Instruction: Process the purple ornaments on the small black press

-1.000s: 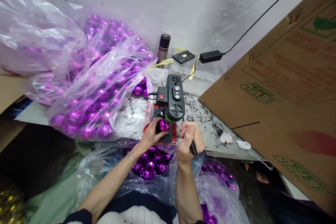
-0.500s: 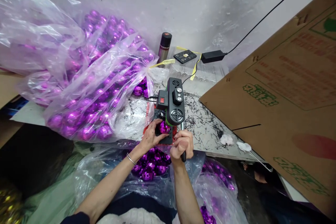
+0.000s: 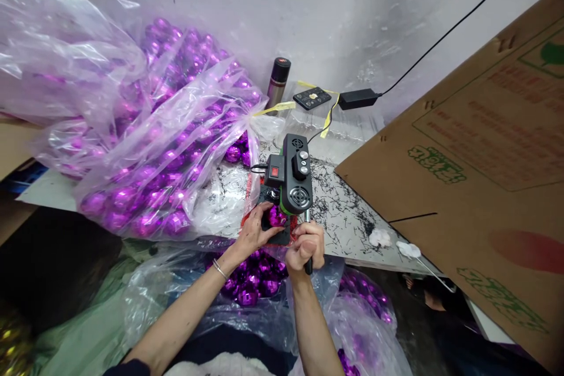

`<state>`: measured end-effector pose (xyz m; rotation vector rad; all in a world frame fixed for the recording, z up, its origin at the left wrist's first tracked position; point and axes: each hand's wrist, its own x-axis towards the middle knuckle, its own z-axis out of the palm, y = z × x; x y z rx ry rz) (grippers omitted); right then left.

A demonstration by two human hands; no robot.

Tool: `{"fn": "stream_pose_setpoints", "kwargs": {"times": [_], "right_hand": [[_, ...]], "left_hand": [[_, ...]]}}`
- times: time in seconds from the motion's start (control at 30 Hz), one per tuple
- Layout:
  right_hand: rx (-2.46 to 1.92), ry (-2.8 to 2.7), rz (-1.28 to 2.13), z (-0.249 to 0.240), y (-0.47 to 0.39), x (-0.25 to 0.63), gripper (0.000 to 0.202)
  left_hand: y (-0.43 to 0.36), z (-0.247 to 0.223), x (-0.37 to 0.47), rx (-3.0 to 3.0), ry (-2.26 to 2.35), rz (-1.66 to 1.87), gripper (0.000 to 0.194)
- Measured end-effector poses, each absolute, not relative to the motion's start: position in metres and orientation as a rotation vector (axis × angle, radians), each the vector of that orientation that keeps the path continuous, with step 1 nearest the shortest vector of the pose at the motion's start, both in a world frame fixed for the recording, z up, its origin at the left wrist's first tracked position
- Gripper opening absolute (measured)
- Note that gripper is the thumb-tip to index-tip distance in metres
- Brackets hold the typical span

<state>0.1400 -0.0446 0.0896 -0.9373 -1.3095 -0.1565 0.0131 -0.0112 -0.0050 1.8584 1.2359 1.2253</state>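
A shiny purple mirror ball point(image 3: 277, 217) sits under the near end of a black bench drill press point(image 3: 298, 173) with round vents, knobs and a red switch. My left hand point(image 3: 257, 227) grips that ball from the left, thumb in front and fingers behind. Wrapped round the lever handle point(image 3: 309, 264) at the machine's right side is my right hand point(image 3: 306, 247), closed. The machine's head hides the top of the ball. Below the table edge, an open clear bag holds more purple mirror balls point(image 3: 251, 285).
A large clear bag of purple balls point(image 3: 154, 188) fills the table's left. Behind stand a thermos point(image 3: 278, 81), a phone-like black slab point(image 3: 312, 97) and a power adapter point(image 3: 359, 98). A cardboard box point(image 3: 462, 176) leans at right. Black shavings point(image 3: 339, 205) litter the white tabletop.
The view has shifted very slightly, so everything sits a little lower. Both hands keep the same grip on the ball and the lever handle.
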Motion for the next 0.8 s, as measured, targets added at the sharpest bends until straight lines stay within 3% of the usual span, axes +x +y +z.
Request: {"fn": "stream_pose_setpoints", "kwargs": {"times": [0.63,0.8], "right_hand": [[-0.858,-1.394,-0.19,0.072,-0.037,0.145,0.042],[-0.905,-1.309,-0.078,0.104,-0.044,0.142,0.044]], "left_hand": [[-0.009,-0.005,0.013,1.863,1.259,1.232,0.06],[-0.005,-0.003,0.016,1.843,1.264,1.222,0.062]]}}
